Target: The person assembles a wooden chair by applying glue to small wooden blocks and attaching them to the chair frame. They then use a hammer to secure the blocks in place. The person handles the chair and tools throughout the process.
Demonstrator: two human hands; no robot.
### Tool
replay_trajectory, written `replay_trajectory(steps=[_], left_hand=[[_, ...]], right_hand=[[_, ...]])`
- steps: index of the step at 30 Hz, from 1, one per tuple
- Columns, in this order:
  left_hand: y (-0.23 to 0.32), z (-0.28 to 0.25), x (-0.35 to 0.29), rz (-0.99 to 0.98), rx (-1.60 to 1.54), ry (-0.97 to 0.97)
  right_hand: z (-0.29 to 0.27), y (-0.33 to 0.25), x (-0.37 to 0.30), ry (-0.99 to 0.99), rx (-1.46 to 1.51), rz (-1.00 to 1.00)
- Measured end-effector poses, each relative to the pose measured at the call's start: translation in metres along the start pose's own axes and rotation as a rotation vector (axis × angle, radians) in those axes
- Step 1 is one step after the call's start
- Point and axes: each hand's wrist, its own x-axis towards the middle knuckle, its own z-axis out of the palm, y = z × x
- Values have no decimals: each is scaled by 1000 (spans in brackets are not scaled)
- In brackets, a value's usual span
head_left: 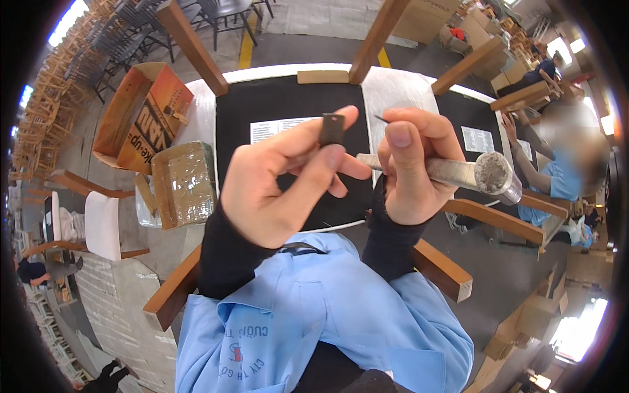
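Note:
My left hand [278, 180] pinches a small dark metal plate [332, 131] with a hole near its top, between thumb and fingers. Beside it, my right hand [419, 157] is closed around the shaft of a hammer [496, 175], whose worn metal head points right. Between that hand's thumb and index finger a thin dark nail [381, 118] sticks out toward the plate, not touching it. Below both hands lies an upturned chair seat with a black underside [295, 98], a white label [262, 131] and wooden legs [191, 49] pointing away from me.
Left of the seat stand an open orange-and-black cardboard box [121, 121] and a brown carton wrapped in tape [190, 187]. A second upturned seat [462, 121] is at the right, where a co-worker in a blue shirt [563, 173] reaches toward it. Dark chairs [223, 10] stand farther back.

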Motion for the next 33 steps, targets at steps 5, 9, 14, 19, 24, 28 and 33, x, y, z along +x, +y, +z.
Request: replay_trajectory(steps=[5,9,14,19,24,28,33], left_hand=[[10,3,3,-43,34,-24],[14,5,9,-37,-19,61],[11,-6,17,171,-159,186],[11,-7,23,261,-162,248],[6,-5,26,308,-129,309],[-5,-5,33,306,-2,343],[-31,-6,50,469,-40,305]], right_hand=[[-6,-1,0,-71,-187,77],[0,2,5,-10,-187,-22],[7,-3,8,-23,-297,2],[14,0,8,-65,-354,18],[9,19,14,-134,-528,-146],[9,35,12,-46,-650,-180],[1,51,17,45,-358,121]])
